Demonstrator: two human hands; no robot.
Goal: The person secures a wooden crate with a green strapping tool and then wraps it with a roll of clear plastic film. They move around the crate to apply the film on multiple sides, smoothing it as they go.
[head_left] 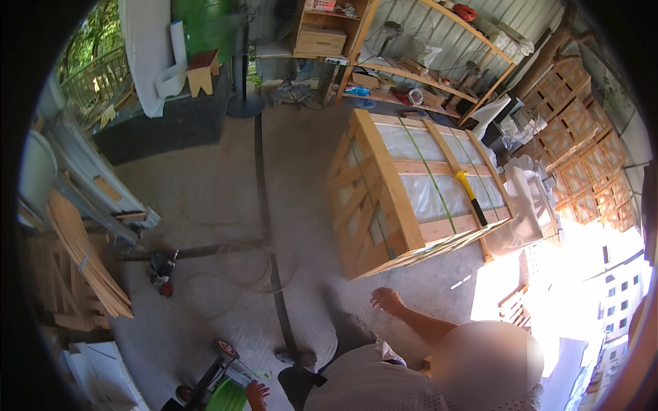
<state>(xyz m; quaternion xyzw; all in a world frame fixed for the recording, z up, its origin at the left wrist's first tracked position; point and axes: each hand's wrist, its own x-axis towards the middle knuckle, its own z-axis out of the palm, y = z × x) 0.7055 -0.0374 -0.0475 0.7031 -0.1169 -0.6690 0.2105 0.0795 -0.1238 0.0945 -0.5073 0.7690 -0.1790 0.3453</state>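
Observation:
My right hand [387, 300] hangs out over the floor near the front corner of a large wooden crate [421, 229], apart from it. Its fingers are loosely bent and nothing shows in them. At the lower edge my left hand [257, 395] has its fingers spread, close beside a wheeled cart [218, 370] carrying a coil of green strap [228, 396]. Green straps [430, 171] run around the crate, over clear plastic wrapping. Across its top lies a yellow tool with a black grip [470, 197], perhaps a hammer.
A dark and red hand tool [162, 274] lies on the floor near a loose, pale hose or strap. Wooden strips [89, 257] lean at left. A stand with a round base [245, 105] and wooden shelves [425, 79] stand at the back. Stacked crates [579, 130] fill the right.

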